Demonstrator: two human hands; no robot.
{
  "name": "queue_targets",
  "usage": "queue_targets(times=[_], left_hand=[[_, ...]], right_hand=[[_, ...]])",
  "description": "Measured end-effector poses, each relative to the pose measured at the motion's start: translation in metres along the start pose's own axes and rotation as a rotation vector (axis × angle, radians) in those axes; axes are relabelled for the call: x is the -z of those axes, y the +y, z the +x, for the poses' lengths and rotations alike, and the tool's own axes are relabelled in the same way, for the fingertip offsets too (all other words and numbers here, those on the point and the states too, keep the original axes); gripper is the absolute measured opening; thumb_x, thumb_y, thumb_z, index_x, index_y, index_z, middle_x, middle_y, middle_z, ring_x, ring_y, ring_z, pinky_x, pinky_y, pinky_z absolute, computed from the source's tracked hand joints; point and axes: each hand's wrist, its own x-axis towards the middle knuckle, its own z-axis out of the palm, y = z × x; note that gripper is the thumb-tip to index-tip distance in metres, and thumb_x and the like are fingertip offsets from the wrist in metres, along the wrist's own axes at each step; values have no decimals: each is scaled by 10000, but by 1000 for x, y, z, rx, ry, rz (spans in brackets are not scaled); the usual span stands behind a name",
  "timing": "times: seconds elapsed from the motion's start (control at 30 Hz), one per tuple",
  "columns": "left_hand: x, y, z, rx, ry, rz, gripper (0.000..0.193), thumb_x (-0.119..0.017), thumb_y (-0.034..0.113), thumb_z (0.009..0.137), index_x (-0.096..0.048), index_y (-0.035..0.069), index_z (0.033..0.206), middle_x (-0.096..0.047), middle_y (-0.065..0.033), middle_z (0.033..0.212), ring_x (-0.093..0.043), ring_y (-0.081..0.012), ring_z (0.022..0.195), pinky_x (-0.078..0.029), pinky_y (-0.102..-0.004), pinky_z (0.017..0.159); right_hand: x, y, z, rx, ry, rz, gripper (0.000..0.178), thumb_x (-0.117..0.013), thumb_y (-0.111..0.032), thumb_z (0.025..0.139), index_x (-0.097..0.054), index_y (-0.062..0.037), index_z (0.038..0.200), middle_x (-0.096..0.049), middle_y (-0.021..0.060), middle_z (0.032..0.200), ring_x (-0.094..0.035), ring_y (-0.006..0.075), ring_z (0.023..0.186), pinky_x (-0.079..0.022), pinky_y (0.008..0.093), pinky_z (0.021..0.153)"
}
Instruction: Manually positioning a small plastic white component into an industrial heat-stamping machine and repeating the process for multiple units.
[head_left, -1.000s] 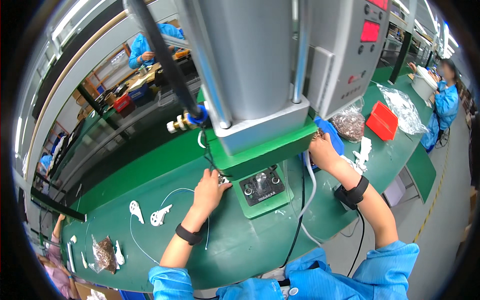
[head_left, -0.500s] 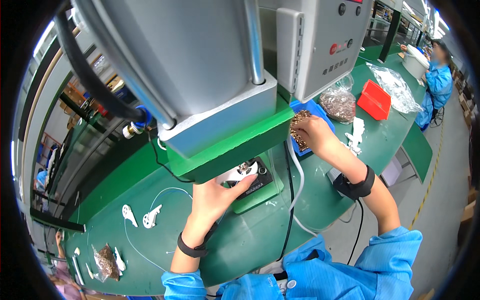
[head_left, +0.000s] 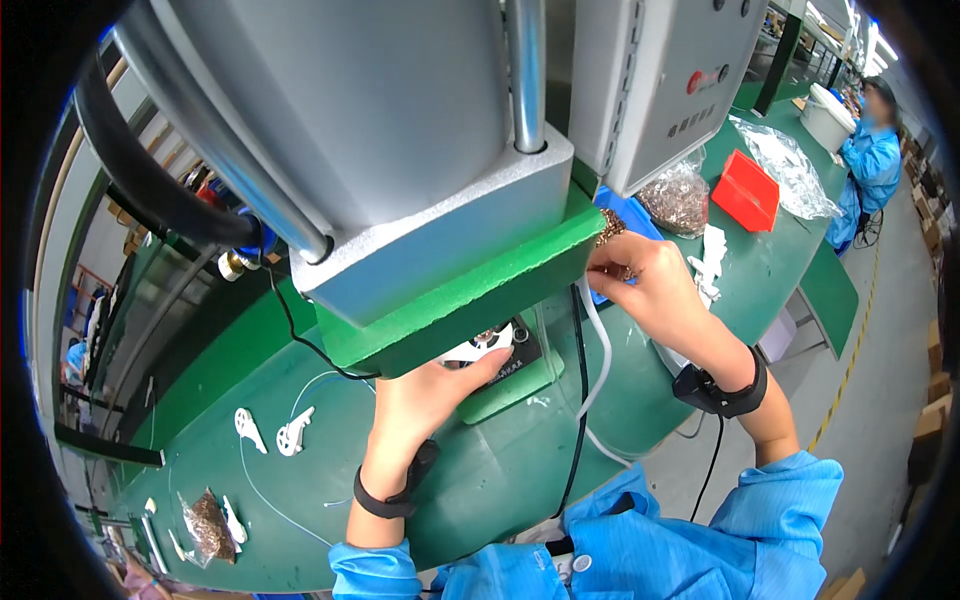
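My left hand [head_left: 425,400] is closed on a white plastic part [head_left: 470,350], its thumb lying along the near edge. The part sits over a black fixture block [head_left: 520,352] on a green base [head_left: 525,397], beneath the green press head [head_left: 470,300]. That head hides my left fingertips and some of the part. Over a blue bin [head_left: 632,215] my right hand [head_left: 645,280] bends inward, thumb and fingers curled together near small brass-coloured pieces [head_left: 609,228]. Whatever is pinched there is too small to make out.
A grey control box [head_left: 665,95] hangs beside the press. Behind the bin are a bag of brown pieces [head_left: 677,200], a red tray [head_left: 746,190] and white parts [head_left: 710,262]. White parts [head_left: 292,432] and a filled bag [head_left: 208,525] lie left. A person in blue [head_left: 872,160] works far right.
My right hand has moved slightly down and toward the press, its fingers now partly behind the press edge. My left hand stays on the white part. The whole view has shifted a little.
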Motion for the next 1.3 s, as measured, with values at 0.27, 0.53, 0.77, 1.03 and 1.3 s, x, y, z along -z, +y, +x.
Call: queue_targets(times=[0.27, 0.53, 0.77, 1.03, 1.3], left_hand=[[1, 4, 0, -3, 0, 129, 399, -797, 174, 609, -640, -30, 913, -621, -22, 740, -549, -83, 639, -448, -227, 589], [-1, -3, 1, 64, 11, -60, 469, -809, 136, 608, -591, -82, 962, -612, -61, 812, -516, -63, 639, -431, -203, 559], [-4, -4, -4, 71, 28, 33, 435, -790, 122, 616, -610, -12, 990, -626, -46, 818, -536, -74, 666, -435, -210, 574], [-4, -7, -5, 24, 58, -41, 438, -787, 137, 627, -611, 3, 1005, -638, -52, 848, -552, -86, 696, -435, -210, 579], [5, -12, -9, -21, 25, 50, 295, -716, 211, 701, -628, 33, 919, -649, -119, 800, -622, -295, 737, -478, -354, 659]], right_hand=[[-7, -8, 5, -157, -42, 139, 172, -631, -101, 743, -642, 33, 851, -629, 114, 725, -573, 167, 618, -458, 290, 602], [-31, -14, 12, 72, -122, 319, 192, -617, -128, 762, -618, 34, 865, -628, 124, 734, -589, 198, 648, -467, 305, 617], [-50, -21, 24, 265, -409, 107, 237, -555, -135, 810, -561, -11, 1012, -586, 177, 897, -557, 346, 849, -447, 374, 773], [-60, -13, 23, 194, -427, 155, 278, -607, -163, 774, -592, -39, 1022, -578, 186, 947, -546, 335, 915, -435, 385, 805], [-9, -9, -3, 330, -41, -129, 329, -634, -51, 729, -607, -52, 1057, -531, 137, 1055, -569, 279, 846, -480, 348, 733]])
